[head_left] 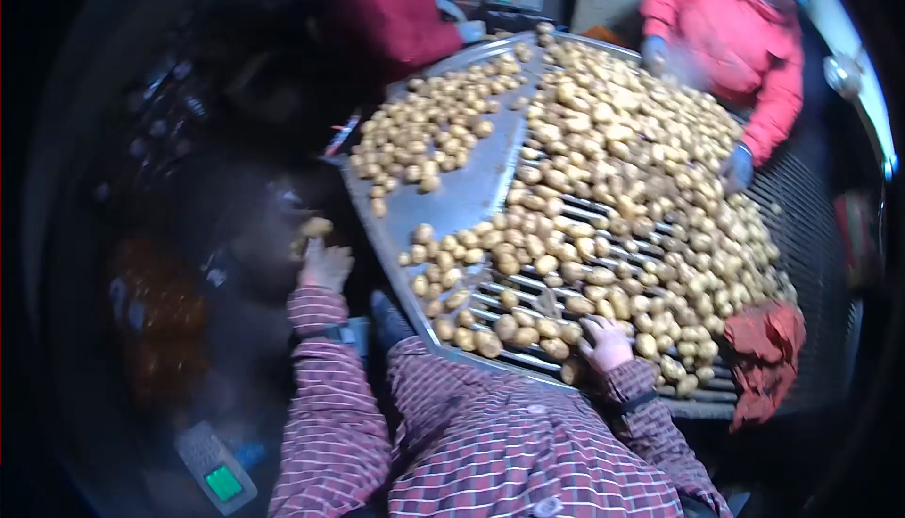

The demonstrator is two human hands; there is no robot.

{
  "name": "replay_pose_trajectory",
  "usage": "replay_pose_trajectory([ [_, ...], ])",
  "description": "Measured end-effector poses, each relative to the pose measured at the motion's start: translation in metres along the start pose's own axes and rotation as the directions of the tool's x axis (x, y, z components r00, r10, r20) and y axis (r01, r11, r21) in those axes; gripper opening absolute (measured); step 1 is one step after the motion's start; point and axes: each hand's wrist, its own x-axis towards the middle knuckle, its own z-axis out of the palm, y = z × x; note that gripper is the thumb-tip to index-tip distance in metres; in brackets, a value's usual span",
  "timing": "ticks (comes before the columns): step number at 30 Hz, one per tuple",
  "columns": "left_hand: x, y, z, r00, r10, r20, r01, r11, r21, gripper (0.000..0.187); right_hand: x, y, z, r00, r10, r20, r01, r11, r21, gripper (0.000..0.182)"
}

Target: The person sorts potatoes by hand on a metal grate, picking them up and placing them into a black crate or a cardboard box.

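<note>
My left hand (326, 266) reaches out to the left of the sorting table, over a dark area. Potatoes (316, 228) are at its fingertips and look held there, though the grip is partly blurred. My right hand (608, 344) rests at the table's near edge, fingers stretched out and touching the front potatoes (577, 306). Many more potatoes (650, 160) cover the slatted metal rack (537, 287). A separate group of potatoes (429, 122) lies on the smooth metal sheet (452, 205) at the left.
A co-worker in a pink jacket (726, 28) handles potatoes at the far right. Another person's red sleeve (401, 9) is at the far left edge. A red cloth (765, 358) hangs at the near right. Scales with green displays (223, 482) stand lower left and at the back.
</note>
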Motion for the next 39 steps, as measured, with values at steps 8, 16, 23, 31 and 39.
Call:
replay_pose_trajectory([
  [8,-0.002,-0.127,0.035,0.918,0.397,0.016,-0.196,0.417,0.888,0.041,-0.005,0.026,-0.017,0.914,0.174,-0.365,-0.215,0.974,-0.073,0.043],
  [16,-0.014,-0.303,0.232,0.636,-0.239,0.734,-0.772,-0.192,0.606,0.066,-0.021,-0.015,-0.020,0.993,0.021,0.118,0.016,0.951,-0.307,0.069],
  [23,-0.002,-0.315,0.256,0.685,-0.423,0.594,-0.727,-0.449,0.518,0.056,0.007,0.038,-0.033,0.946,0.098,-0.309,-0.100,0.995,0.009,0.027],
  [31,-0.005,-0.306,0.233,0.774,-0.359,0.521,-0.626,-0.309,0.716,0.052,0.124,0.037,-0.021,0.982,0.095,0.163,-0.046,0.958,-0.284,0.033],
  [39,-0.007,-0.307,0.248,0.663,-0.339,0.667,-0.748,-0.337,0.572,0.058,0.069,0.083,-0.063,0.877,0.394,0.276,-0.108,-0.397,0.911,0.028],
])
